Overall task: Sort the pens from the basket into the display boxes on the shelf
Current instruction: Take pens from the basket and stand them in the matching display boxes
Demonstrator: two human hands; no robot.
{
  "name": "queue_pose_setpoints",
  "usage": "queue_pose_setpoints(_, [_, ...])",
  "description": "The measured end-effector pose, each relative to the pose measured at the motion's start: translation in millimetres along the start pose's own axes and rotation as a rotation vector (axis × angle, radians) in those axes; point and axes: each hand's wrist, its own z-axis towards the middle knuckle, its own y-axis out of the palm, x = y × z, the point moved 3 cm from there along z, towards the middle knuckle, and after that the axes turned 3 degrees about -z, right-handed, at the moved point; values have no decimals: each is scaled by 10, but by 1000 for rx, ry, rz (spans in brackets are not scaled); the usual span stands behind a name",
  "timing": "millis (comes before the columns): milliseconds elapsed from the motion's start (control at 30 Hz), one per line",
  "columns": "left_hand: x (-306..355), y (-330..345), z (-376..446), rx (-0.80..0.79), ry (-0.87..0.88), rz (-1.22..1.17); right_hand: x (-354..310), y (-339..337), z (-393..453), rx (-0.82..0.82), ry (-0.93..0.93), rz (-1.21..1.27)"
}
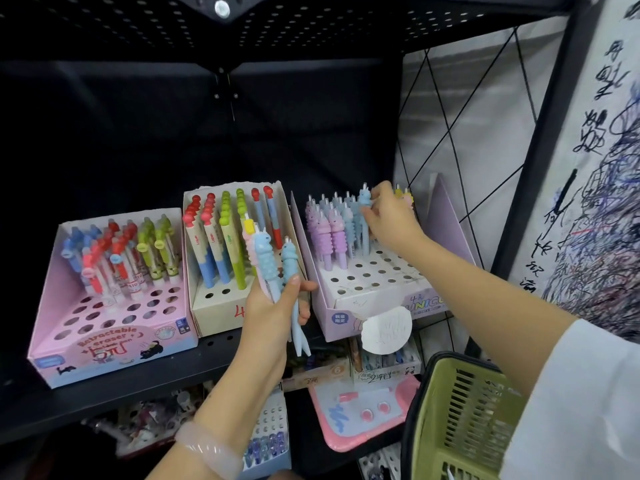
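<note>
Pens sorted by colour: a blue unicorn pen point(364, 216) is going into the lilac display box point(372, 292) on the shelf point(114, 389).
The right hand point(389, 216) pinches that pen's top beside the other blues; best to keep it upright and settle its tip in a free hole. The left hand point(273, 306) grips a bunch of spare pens point(277, 271), and the green basket point(464, 420) hangs at the right arm.

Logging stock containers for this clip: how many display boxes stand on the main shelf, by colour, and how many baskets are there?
Pink box: 1
Cream box: 1
Lilac box: 1
Green basket: 1
Total: 4
</note>
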Motion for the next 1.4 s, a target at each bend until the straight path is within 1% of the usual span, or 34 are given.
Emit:
queue_pose_setpoints(67, [2, -7, -10, -1, 2, -2, 8, 98, -53, -98, -6, -24])
queue_pose_setpoints(233, [-1, -58, -34, 17, -30, -11, 38, 156, -177, -108, 31, 9])
queue_pose_setpoints(267, [5, -62, -35, 23, -36, -18, 26, 128, -190, -89, 35, 12])
queue_pose_setpoints(300, [14, -64, -37, 28, -40, -29, 1, 85, -208, -29, 34, 24])
queue_pose_setpoints(367, [32, -52, -35, 30, -36, -49, -128, -32, -292, 140, 6, 90])
queue_pose_setpoints(400, [42, -41, -30, 28, -29, -53, -219, -73, -349, 154, -11, 165])
queue_pose_setpoints(433, [53, -29, -27, 24, -21, -53, -322, -84, -418, 89, -22, 269])
queue_pose_setpoints(500, [56, -6, -18, 15, -10, -48, -528, -24, -591, -183, -11, 445])
queue_pose_setpoints(533, [54, 11, -20, 10, -8, -45, -607, 11, -685, -306, 3, 476])
queue_pose_setpoints(567, [48, 29, -26, 4, -6, -39, -660, 38, -765, -388, 13, 494])
queue_pose_setpoints(633, [41, 71, -38, -10, 7, -20, -719, 66, -861, -447, 26, 573])
queue_pose_setpoints(733, [55, 110, -50, -45, -4, -45, -698, 36, -827, -411, 91, 693])
queue_pose_setpoints(800, [57, 113, -47, -74, -55, -77, -603, -44, -695, -319, 140, 775])
queue_pose_setpoints(867, [44, 92, -47, -78, -97, -63, -435, -156, -506, -182, 206, 852])
queue_pose_setpoints(967, [2, 62, -43, -60, -137, -36, -95, -350, -241, 66, 285, 761])
queue_pose_setpoints(1033, [-20, 60, -30, -47, -155, -28, 81, -405, -137, 147, 274, 654])
queue_pose_setpoints(1067, [-27, 60, -23, -39, -162, -27, 134, -408, -111, 154, 247, 565])
queue_pose_setpoints(1133, [-34, 61, -8, -26, -161, -36, 179, -355, -99, 108, 193, 405])
queue_pose_setpoints(1200, [-34, 57, -2, -20, -150, -45, 190, -272, -115, 48, 160, 365])
queue_pose_setpoints(1267, [-23, 45, -1, -8, -141, -49, 189, -226, -116, 29, 136, 359])
queue_pose_setpoints(1400, [-7, 18, -1, 4, -106, -21, 166, -167, 11, -43, 78, 193])
